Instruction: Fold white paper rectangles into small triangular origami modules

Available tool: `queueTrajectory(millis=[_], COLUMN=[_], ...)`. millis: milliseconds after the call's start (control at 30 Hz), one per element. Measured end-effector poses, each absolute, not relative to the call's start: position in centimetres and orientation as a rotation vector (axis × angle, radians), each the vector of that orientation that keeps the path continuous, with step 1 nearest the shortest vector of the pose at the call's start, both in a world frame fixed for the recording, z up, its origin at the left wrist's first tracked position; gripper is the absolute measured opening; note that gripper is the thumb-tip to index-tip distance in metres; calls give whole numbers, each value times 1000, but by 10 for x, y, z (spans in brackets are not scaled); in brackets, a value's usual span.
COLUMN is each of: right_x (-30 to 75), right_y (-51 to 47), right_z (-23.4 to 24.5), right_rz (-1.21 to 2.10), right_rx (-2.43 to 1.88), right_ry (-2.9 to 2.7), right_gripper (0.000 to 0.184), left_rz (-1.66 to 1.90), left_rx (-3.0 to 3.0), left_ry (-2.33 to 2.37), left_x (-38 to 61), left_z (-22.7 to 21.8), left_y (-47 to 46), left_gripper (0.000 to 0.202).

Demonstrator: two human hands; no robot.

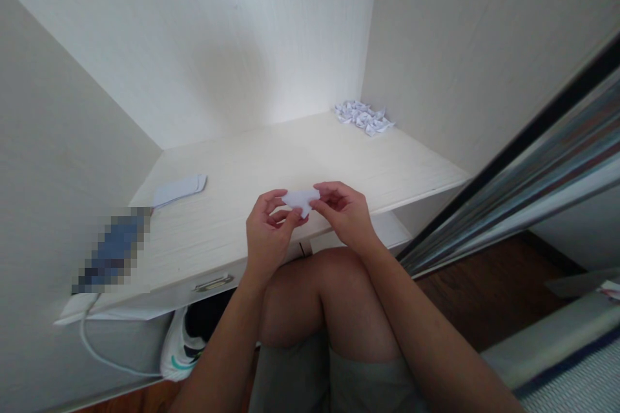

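A small folded piece of white paper is held up between both hands, just over the front edge of the white desk. My left hand pinches its left side and lower part with thumb and fingers. On the right side, my right hand grips the paper between thumb and forefinger. The paper looks roughly triangular, with its point downward. Fine creases in it are too small to make out.
Several folded white paper pieces lie piled in the desk's back right corner. A stack of white paper sheets rests at the left, near a blurred-out blue object with a white cable. Below is a drawer handle.
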State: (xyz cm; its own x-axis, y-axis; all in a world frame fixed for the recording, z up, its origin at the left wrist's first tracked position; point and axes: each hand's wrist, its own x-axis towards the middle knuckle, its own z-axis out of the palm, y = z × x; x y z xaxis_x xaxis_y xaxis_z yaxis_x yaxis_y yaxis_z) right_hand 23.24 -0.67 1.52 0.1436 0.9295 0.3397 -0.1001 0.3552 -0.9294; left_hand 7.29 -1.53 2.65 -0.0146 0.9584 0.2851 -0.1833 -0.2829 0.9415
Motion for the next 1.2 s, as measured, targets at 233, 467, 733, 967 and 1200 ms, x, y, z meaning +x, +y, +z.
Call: queueTrajectory(millis=[233, 467, 733, 967, 1200], right_x=[231, 230, 230, 230, 229], right_y=[-7, -10, -10, -9, -10], right_z=[16, 20, 20, 20, 20], right_rz=[950, 948, 944, 935, 929], right_rx=[-893, -902, -961, -971, -991], right_ry=[-1132, -1121, -1145, -1149, -1161], right_gripper=[34, 32, 28, 25, 25], left_rz=[1534, 1561, 1547, 1558, 1554], left_rx=[1287, 1318, 1306, 1326, 1351], left_ry=[910, 922, 978, 964, 989], left_x=[75, 77, 77, 76, 77], left_z=[27, 27, 30, 28, 26], left_y=[-18, -19, -21, -20, -19], left_gripper=[43, 43, 43, 37, 33])
